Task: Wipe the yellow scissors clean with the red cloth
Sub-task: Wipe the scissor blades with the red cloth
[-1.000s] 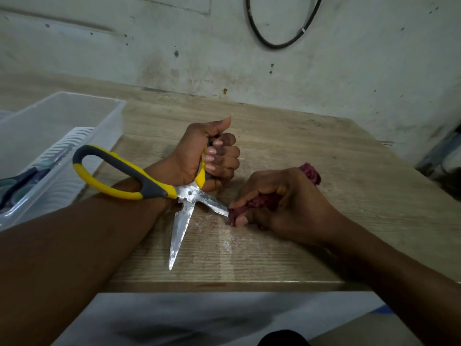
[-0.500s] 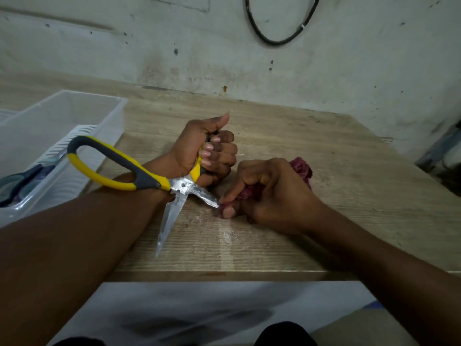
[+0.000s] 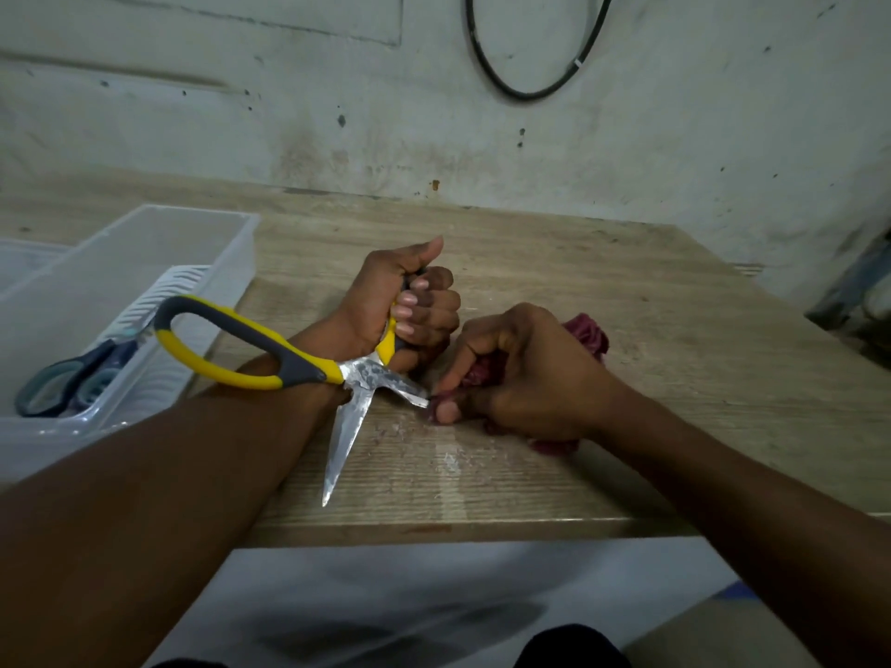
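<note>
Both hands were busy: left hand (image 3: 385, 306) gripped the open yellow scissors (image 3: 270, 351), one blade pointing right into the red cloth (image 3: 586, 332) bunched in the right hand (image 3: 525, 378).

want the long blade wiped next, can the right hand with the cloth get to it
Probably yes. The long blade juts free over the table with nothing around it, beside the right hand bunching the red cloth. The left hand holds the yellow scissors open.

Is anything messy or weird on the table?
Yes. Whitish smears and specks mark the wooden table in front of the red cloth, like wiped-off residue. The yellow scissors gape wide open, their blades dull and blotchy, so they look not yet clean.
</note>
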Action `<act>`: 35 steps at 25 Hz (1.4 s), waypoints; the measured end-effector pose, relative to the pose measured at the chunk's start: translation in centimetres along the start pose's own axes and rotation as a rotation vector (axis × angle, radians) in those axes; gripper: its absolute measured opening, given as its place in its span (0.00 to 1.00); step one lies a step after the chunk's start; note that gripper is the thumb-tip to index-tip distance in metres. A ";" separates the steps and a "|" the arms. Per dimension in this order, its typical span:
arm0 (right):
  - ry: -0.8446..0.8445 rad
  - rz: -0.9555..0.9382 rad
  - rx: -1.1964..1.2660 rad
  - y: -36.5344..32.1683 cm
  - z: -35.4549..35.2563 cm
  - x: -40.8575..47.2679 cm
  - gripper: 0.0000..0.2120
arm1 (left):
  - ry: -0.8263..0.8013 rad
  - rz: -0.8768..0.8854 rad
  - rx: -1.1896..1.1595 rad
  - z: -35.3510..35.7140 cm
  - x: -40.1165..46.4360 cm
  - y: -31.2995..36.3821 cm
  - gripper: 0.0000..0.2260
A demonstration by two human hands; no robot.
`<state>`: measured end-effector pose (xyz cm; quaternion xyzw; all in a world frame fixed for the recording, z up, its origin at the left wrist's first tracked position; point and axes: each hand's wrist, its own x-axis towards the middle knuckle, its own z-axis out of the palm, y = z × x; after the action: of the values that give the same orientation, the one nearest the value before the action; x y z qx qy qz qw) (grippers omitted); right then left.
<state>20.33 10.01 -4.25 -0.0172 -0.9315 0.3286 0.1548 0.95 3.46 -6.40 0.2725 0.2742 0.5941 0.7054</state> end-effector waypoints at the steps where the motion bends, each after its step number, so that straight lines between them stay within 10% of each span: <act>1: 0.040 -0.031 0.051 -0.4 0.9 0.7 0.09 | 0.086 0.035 0.073 0.1 0.0 0.1 0.26; 8: -0.136 0.142 -0.083 0.1 -1.5 -0.1 0.09 | 0.029 0.066 -0.011 0.1 -0.6 -0.1 0.24; 14: 0.034 0.039 0.093 -1.4 1.2 2.0 0.09 | 0.180 0.160 0.147 0.1 -0.7 0.0 0.26; 19: -0.193 0.196 -0.146 -0.5 -1.7 0.3 0.07 | -0.067 0.070 -0.075 -0.7 -0.7 -0.1 0.26; 26: 0.094 0.245 0.083 -1.3 0.4 -1.0 0.09 | -0.120 0.038 -0.093 -0.8 -0.5 -0.1 0.25; 30: 0.207 0.327 -0.174 0.1 -1.7 -1.8 0.08 | -0.098 0.074 -0.119 -0.8 -1.0 -0.6 0.25; 35: 0.091 0.281 0.028 -0.3 -2.5 -3.9 0.07 | 0.102 0.248 -0.064 0.5 -0.9 -0.7 0.25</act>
<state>24.84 10.82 -3.30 -0.1604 -0.9073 0.3587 0.1497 1.67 2.41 -6.52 0.2510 0.2548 0.6981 0.6203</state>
